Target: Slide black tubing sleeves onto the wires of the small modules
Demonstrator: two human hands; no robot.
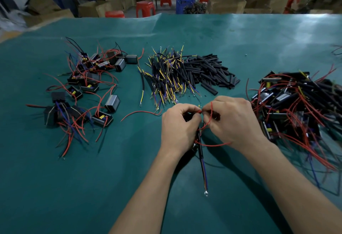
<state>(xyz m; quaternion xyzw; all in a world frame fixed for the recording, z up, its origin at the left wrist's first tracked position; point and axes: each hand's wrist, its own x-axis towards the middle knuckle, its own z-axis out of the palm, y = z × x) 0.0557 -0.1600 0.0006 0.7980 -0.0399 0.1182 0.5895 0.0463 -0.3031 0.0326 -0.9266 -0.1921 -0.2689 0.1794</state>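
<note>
Your left hand (pixel 178 122) and right hand (pixel 233 121) meet just above the green table (pixel 129 178), near its front middle. The left fingers (pixel 187 108) curl round something dark, most likely a small module, but your palm hides nearly all of it. Its red wire (pixel 208 122) loops up between the hands, and both thumbs and forefingers pinch it close together at the top. A short black piece peeks out beside your right thumb; whether it is a tubing sleeve cannot be made out. A sleeved lead (pixel 203 169) with a ring terminal hangs down from under the left hand toward you.

Straight ahead lies the heap of loose black tubing sleeves (pixel 211 71), touching a pile of yellow and blue leads (pixel 166 74) on its left. Further left sits a scatter of modules with red wires (pixel 87 85). On the right, a dense pile of modules (pixel 296 104) runs off the edge of view, so its extent is unknown. The cardboard boxes (pixel 227 4) and red stools (pixel 146 8) behind the table are blurred.
</note>
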